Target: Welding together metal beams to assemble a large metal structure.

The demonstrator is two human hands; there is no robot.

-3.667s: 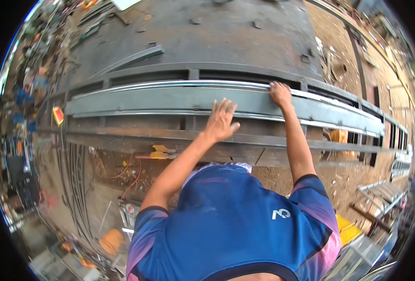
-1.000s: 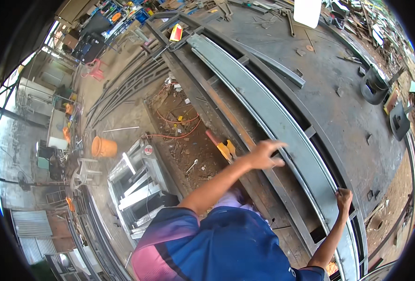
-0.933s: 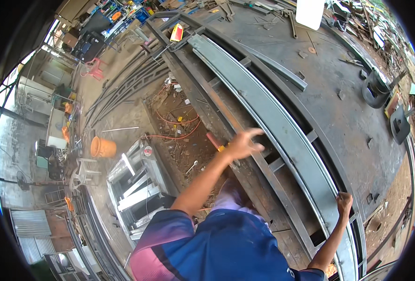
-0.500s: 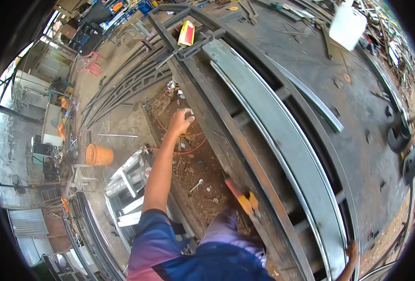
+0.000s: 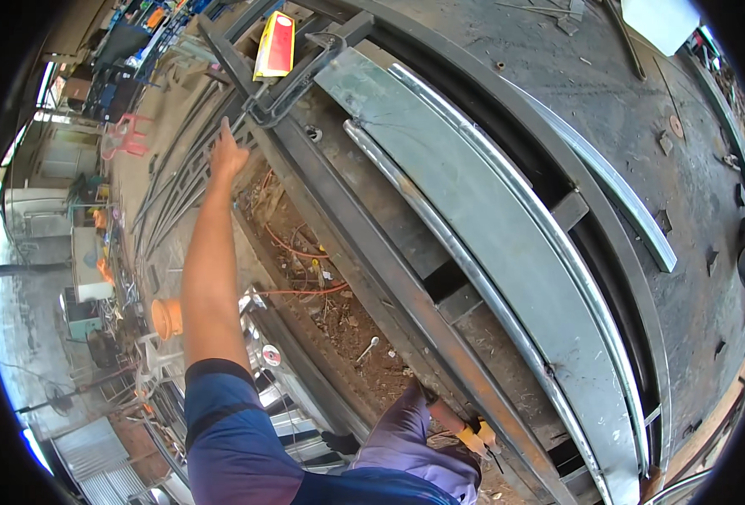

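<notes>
My left hand point(image 5: 228, 156) reaches out at the upper left, its index finger stretched toward a dark metal clamp point(image 5: 332, 52) on the frame's corner. It holds nothing that I can see. A long, curved grey sheet-metal panel point(image 5: 490, 227) with shiny rolled edges lies along the dark curved steel frame point(image 5: 339, 198). By the panel's lower end, only a small part of my right hand point(image 5: 652, 486) shows; its fingers cannot be made out. A yellow and red box point(image 5: 276, 46) rests on the frame beside the clamp.
A red and yellow tool-like object point(image 5: 475, 438) is beside my leg. Orange cable point(image 5: 305, 292) and a spanner point(image 5: 368, 348) lie on the dirt below. A loose metal strip point(image 5: 641, 223) rests beyond the frame. An orange bucket point(image 5: 167, 318) and a red chair point(image 5: 126, 135) stand left.
My left hand has moved farther up and left, toward the clamp, and its index finger now points out. The view has shifted closer to the frame. My right hand shows less.
</notes>
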